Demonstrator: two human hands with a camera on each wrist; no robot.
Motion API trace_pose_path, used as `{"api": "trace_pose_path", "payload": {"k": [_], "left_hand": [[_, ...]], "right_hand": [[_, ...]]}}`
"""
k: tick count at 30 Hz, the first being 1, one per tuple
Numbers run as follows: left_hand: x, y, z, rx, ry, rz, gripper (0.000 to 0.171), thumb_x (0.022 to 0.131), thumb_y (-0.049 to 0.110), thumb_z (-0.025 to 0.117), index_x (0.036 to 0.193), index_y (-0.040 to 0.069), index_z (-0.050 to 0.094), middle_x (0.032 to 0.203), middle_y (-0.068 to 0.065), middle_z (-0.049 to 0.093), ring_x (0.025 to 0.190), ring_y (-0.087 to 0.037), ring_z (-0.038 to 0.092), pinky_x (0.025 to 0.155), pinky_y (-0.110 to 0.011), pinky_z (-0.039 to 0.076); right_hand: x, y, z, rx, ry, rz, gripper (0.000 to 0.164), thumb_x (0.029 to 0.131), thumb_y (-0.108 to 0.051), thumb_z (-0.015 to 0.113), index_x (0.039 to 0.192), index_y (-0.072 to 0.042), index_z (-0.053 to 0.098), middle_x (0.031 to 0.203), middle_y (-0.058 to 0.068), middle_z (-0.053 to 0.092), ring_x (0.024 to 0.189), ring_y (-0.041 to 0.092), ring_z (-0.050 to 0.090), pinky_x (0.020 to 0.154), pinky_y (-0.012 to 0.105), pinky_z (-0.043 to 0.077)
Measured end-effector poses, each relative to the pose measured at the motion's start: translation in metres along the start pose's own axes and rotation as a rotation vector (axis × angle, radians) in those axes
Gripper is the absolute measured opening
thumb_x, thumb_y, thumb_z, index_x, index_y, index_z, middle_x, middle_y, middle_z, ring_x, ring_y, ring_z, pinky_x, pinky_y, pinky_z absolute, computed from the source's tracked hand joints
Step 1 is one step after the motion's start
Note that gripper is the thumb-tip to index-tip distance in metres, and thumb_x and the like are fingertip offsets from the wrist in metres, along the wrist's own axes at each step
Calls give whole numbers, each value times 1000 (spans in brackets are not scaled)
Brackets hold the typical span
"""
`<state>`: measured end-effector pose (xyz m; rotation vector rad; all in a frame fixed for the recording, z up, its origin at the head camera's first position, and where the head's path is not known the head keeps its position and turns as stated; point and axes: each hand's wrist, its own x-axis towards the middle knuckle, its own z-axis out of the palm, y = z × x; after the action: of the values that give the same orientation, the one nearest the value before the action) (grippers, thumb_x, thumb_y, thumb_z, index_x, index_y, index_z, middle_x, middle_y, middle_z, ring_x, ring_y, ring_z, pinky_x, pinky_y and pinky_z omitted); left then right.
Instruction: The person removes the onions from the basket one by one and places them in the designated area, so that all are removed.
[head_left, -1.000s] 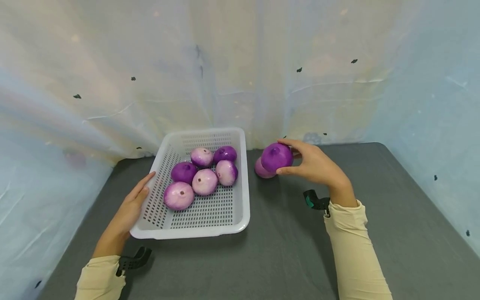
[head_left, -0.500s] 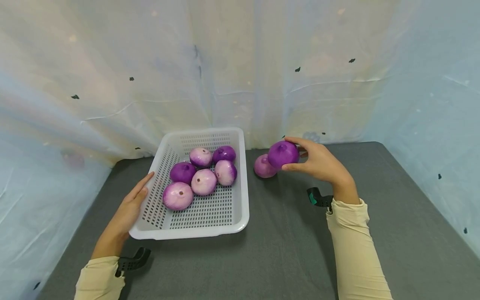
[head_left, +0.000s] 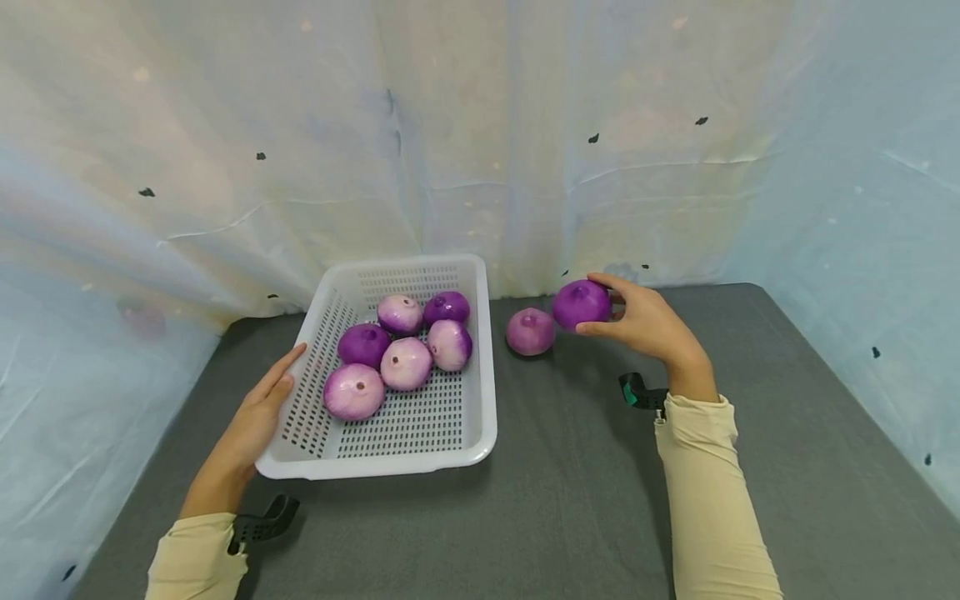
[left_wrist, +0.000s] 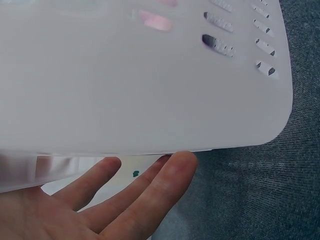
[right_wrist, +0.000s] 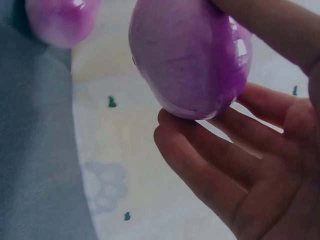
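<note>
In the head view my right hand (head_left: 642,323) holds a deep purple onion (head_left: 582,306) between thumb and fingers. The right wrist view shows the fingertips against the lower side of this onion (right_wrist: 190,55). Just left of it, a paler purple onion (head_left: 530,332) sits on the dark table. My left hand (head_left: 251,421) lies along the left side of a white perforated basket (head_left: 491,400), its fingers extended and touching the outer side. Close up, the left fingers (left_wrist: 150,197) meet the edge of the basket wall (left_wrist: 125,100). Several purple and whitish onions (head_left: 406,364) lie inside the basket.
The dark grey table (head_left: 555,517) runs under everything. A pale plastic sheet (head_left: 480,150) hangs directly behind the table, with bluish sheeting (head_left: 877,217) at the right and more at the left.
My right hand has moved right with the deep purple onion, away from the paler onion, which now shows fully. The left hand and basket hold nearly the same place.
</note>
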<state>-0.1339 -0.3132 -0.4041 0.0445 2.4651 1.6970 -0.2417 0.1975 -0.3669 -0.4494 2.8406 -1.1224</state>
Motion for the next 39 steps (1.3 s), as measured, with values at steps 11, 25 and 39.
{"api": "trace_pose_path", "payload": {"k": [11,25,39], "left_hand": [[-1,3,0,3,-1,2,55,108,46,19,160,36,7,162,-27,19,104,-4,64,78,-45,59],[0,3,-1,3,-4,7,54,108,43,18,161,34,6,162,-27,18,105,-6,63,79,-45,59],[-1,4,-1,3,-9,9,55,108,44,19,160,35,6,162,-28,16,104,-3,63,78,-44,60]], "right_hand": [[5,19,4,2,-26,62,91,84,-46,78,156,-16,31,151,23,45,136,40,48,101,58,48],[17,42,22,-1,-39,100,91,84,-40,80,155,-11,31,148,26,48,134,41,49,104,58,46],[20,53,32,5,-63,152,90,84,-39,79,154,-8,31,148,28,46,134,43,47,106,60,43]]}}
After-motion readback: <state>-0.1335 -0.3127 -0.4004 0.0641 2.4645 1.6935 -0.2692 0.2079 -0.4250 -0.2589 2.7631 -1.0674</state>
